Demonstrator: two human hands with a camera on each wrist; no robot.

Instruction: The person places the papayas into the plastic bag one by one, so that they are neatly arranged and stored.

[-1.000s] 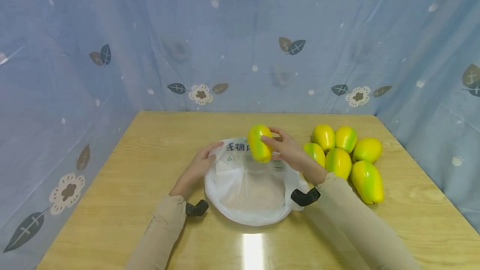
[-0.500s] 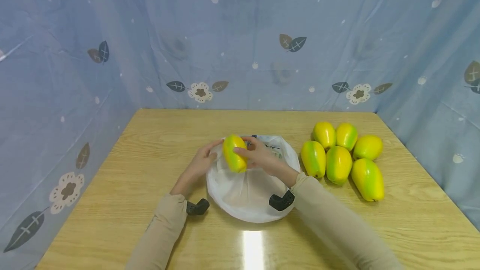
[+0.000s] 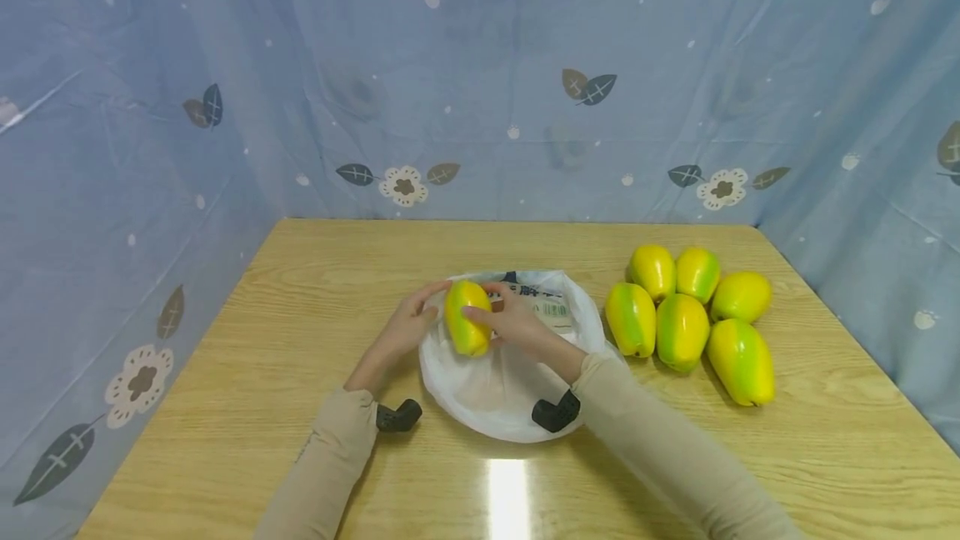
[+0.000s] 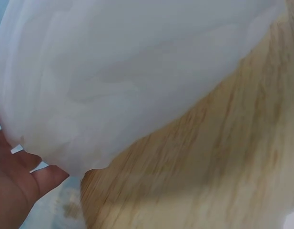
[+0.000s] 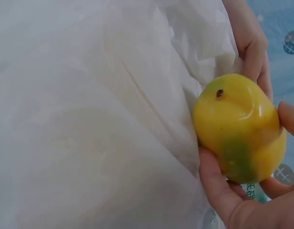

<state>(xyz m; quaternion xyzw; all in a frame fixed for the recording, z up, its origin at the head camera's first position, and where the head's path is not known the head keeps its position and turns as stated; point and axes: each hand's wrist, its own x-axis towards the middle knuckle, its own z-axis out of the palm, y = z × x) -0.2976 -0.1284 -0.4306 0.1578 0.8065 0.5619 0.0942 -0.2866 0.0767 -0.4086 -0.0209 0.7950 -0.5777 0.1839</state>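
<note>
My right hand (image 3: 519,326) grips a yellow mango with a green streak (image 3: 466,320), held over the left part of a white plastic bag (image 3: 491,413). In the right wrist view, thumb and fingers close round the mango's sides (image 5: 238,125), its dark stem end facing the camera. The bag lies spread open on the table, dark print and a barcode showing inside its far side. At its left rim my left hand (image 3: 407,329) holds the edge. The left wrist view shows that thumb against the plastic, the other fingers partly hidden behind it.
Several more mangoes (image 3: 681,332) lie grouped on the wooden table (image 3: 330,261) right of the bag. A blue patterned curtain (image 3: 480,107) hangs behind the table and along both sides. Dark wrist devices (image 3: 556,412) sit below the sleeves.
The right hand has carried the mango left and slightly down, from the bag's middle to near the left hand. The left hand has stayed at the rim. The grouped mangoes lie as before.
</note>
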